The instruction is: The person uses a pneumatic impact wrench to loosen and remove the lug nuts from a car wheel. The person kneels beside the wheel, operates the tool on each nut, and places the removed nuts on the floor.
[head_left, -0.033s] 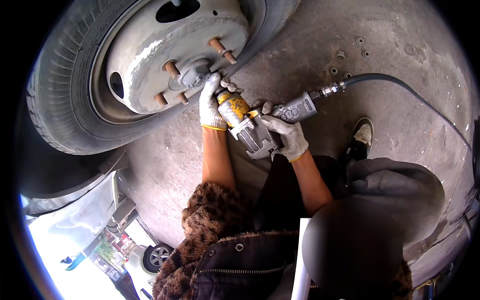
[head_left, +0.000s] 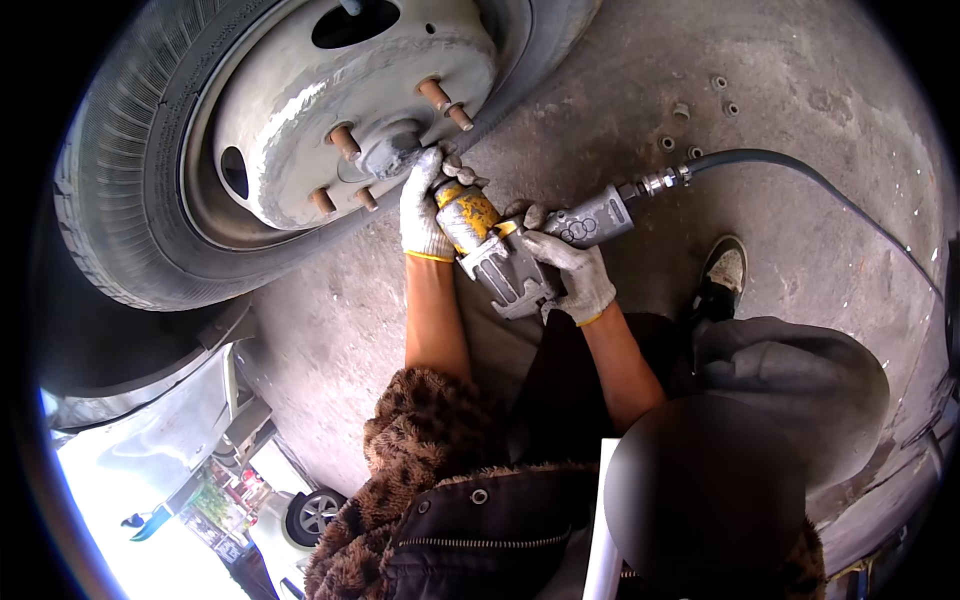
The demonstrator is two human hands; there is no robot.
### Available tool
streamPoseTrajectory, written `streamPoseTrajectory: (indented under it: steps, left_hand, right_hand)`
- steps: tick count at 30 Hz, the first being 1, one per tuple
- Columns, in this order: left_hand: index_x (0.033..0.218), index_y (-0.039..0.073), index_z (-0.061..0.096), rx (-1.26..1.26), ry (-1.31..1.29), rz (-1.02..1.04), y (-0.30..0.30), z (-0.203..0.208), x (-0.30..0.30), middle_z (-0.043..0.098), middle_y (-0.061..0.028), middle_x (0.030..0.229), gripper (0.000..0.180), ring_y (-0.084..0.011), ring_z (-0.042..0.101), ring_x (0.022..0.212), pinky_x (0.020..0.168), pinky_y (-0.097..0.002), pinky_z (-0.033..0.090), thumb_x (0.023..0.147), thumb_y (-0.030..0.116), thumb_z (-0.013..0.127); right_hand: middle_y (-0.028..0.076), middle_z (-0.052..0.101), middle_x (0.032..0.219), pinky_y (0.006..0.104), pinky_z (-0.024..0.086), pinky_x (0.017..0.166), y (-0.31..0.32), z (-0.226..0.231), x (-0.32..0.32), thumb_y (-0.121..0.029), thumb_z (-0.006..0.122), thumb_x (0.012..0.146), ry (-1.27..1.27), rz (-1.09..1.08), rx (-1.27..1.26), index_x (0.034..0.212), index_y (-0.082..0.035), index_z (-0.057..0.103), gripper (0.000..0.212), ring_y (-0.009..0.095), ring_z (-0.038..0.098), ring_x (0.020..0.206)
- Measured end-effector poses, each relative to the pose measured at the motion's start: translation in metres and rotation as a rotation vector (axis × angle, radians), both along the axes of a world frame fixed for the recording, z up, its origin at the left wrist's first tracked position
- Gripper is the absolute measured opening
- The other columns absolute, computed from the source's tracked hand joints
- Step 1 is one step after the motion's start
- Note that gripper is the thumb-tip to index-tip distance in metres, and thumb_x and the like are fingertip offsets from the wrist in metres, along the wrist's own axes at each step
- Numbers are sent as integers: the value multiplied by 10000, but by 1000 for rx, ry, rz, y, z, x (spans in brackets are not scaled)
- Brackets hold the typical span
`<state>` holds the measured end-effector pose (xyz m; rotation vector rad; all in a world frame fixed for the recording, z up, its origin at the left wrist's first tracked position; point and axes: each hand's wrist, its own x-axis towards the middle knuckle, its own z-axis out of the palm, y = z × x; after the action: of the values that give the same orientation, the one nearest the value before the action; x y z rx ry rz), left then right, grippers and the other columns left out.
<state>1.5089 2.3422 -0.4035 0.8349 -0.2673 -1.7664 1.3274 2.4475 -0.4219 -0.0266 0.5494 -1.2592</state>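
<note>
Both my gloved hands hold an air impact wrench [head_left: 468, 220] with a worn yellow nose and a grey body. My left hand [head_left: 426, 222] is closed round its front end, by the socket, which the fingers mostly hide. Around the grey body and the base of the handle wraps my right hand [head_left: 580, 272]. The tool's nose points up toward the hub of a truck-type wheel [head_left: 290, 130]. Rusty studs [head_left: 345, 142] stick out of the wheel's face, with no nuts visible on them. A black air hose [head_left: 790, 160] runs from the handle's metal coupling off to the right.
Several loose nuts [head_left: 681, 110] lie on the concrete floor [head_left: 590, 90] to the right of the wheel. My shoe [head_left: 724, 268] stands below the hose. At lower left are a vehicle's underside and a parked car's wheel [head_left: 317, 515].
</note>
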Motion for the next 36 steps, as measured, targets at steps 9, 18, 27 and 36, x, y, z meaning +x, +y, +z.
streamPoseTrajectory:
  steps: [9,18,27,36]
  left_hand:
    - [1143,14,629,-7,-91,8,3,-1,-1,617,-77,826,233,-233,631,712,782,-464,583,1001,198,632]
    - [1144,24,630,-5,-51,-17,2,0,2,618,-73,844,233,-239,634,746,780,-469,581,994,202,638]
    - [1154,-1,622,-21,-78,-38,2,4,0,610,-54,854,288,-207,621,769,792,-425,558,1002,243,636]
    - [1169,16,637,-15,-83,-43,-3,0,2,621,-40,839,290,-192,630,771,788,-427,572,1020,264,612]
  right_hand:
    - [101,677,1178,296,546,941,1,3,-1,81,694,863,-28,23,48,1016,-38,642,201,160,661,1061]
    - [99,667,1207,303,529,971,1,3,2,78,686,876,-44,3,14,1029,-44,644,200,164,642,1096]
    - [99,642,1236,342,521,1010,0,5,0,53,655,898,16,22,-38,1034,-40,638,166,194,632,1146]
    - [104,662,1237,320,534,983,-1,-2,5,89,674,865,52,-27,-67,1000,-62,643,205,181,650,1123]
